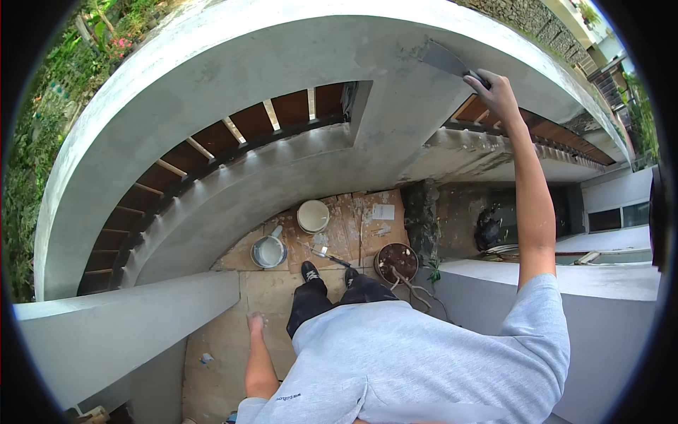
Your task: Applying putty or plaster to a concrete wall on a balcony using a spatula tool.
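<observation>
My right hand (496, 92) is raised at the upper right, closed around the dark handle of a wide putty knife (446, 59). The blade lies against the grey plastered wall (395, 60), close below its pale top edge. Around the blade's tip the surface has a darker, rough patch. My left hand (256, 323) hangs low at my side over the tiled floor, away from the wall. It is small in the picture and its fingers are not clear. Nothing large shows in it.
On stained cardboard (346, 212) stands a white bucket (313, 216), with a grey-white pail (269, 251) beside it. A long-handled tool (332, 256) lies near my feet. A round pot of soil (396, 263) stands to the right. Low walls (134, 332) flank me.
</observation>
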A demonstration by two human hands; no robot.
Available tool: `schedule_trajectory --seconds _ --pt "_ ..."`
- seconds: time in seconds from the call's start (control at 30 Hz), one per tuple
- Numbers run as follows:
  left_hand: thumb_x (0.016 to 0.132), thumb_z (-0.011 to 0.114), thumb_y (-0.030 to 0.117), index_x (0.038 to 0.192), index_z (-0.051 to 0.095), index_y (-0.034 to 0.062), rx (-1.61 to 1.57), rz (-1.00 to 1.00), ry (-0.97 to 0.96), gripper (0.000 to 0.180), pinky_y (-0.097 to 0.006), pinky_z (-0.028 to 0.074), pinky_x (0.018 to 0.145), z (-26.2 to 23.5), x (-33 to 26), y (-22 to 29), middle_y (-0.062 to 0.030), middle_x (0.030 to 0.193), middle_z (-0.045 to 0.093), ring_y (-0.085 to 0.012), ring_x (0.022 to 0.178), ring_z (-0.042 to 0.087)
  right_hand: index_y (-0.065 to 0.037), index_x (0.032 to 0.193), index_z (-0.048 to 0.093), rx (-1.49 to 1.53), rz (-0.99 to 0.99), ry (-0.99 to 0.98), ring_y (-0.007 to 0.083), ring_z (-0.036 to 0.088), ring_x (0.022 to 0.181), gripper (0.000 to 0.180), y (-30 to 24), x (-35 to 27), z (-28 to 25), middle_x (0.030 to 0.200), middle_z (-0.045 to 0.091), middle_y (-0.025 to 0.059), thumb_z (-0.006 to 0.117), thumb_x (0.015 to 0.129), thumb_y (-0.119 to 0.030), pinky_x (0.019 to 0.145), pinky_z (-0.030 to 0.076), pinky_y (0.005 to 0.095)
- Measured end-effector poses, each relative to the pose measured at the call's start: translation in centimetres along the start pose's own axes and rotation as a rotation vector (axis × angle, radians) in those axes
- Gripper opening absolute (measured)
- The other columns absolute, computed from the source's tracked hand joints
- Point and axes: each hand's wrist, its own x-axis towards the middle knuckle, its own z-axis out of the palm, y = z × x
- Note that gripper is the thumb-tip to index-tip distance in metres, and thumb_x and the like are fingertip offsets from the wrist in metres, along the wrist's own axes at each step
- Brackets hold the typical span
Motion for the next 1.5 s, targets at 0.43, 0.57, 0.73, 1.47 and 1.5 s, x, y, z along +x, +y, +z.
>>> schedule_trajectory --seconds 0.43,0.57,0.73,1.47,1.5 --pt "0.089 0.05 0.021 0.126 0.032 0.0086 -0.032 -0.091 0.066 0.043 -0.031 0.045 0.045 11.5 -1.7 -1.0 -0.0105 0.094 0.059 -0.0213 0.062 0.06 -0.003 0.085 0.068 -0.156 -0.115 0.1 0.0329 0.059 0.059 0.044 -4.1 1.6 2.2 0.063 0.058 0.0172 0.061 0.087 -0.047 0.058 0.046 0.039" --pt "0.083 0.059 0.014 0.136 0.024 -0.0029 -0.108 0.107 -0.033 0.066 -0.039 0.052 0.075 17.9 -5.5 3.1 -0.0246 0.11 0.056 -0.0334 0.088 0.062 -0.003 0.085 0.067 -0.141 0.01 0.05 0.0379 0.056 0.06 0.046 -2.5 0.1 1.0 0.063 0.058 0.019 0.061 0.087 -0.048 0.059 0.046 0.0411" --pt "0.081 0.061 0.012 0.137 0.021 -0.0057 0.098 0.347 -0.011 0.071 -0.041 0.04 0.097 20.4 -3.5 1.5 -0.029 0.118 0.051 -0.039 0.11 0.051 -0.003 0.082 0.067 -0.148 -0.05 0.096 0.0344 0.057 0.057 0.046 -3.5 0.5 2.9 0.061 0.057 0.0176 0.061 0.087 -0.048 0.057 0.046 0.0394" --pt "0.083 0.059 0.009 0.133 0.021 0.005 -0.073 0.2 0.326 0.063 -0.039 0.052 0.058 17.5 -3.0 -8.3 -0.022 0.111 0.049 -0.0302 0.079 0.059 -0.007 0.087 0.068 -0.2 -0.007 0.149 0.0381 0.062 0.069 0.048 -7.9 1.5 3.4 0.07 0.063 0.0185 0.058 0.087 -0.053 0.064 0.05 0.0436" --pt "0.083 0.059 0.009 0.133 0.021 0.005 -0.071 0.203 0.319 0.063 -0.039 0.052 0.058 17.6 -2.9 -8.3 -0.022 0.111 0.049 -0.0302 0.079 0.059 -0.006 0.087 0.068 -0.216 -0.006 0.164 0.0369 0.063 0.068 0.049 -8.2 1.6 3.9 0.069 0.063 0.0176 0.057 0.087 -0.054 0.063 0.05 0.0431"
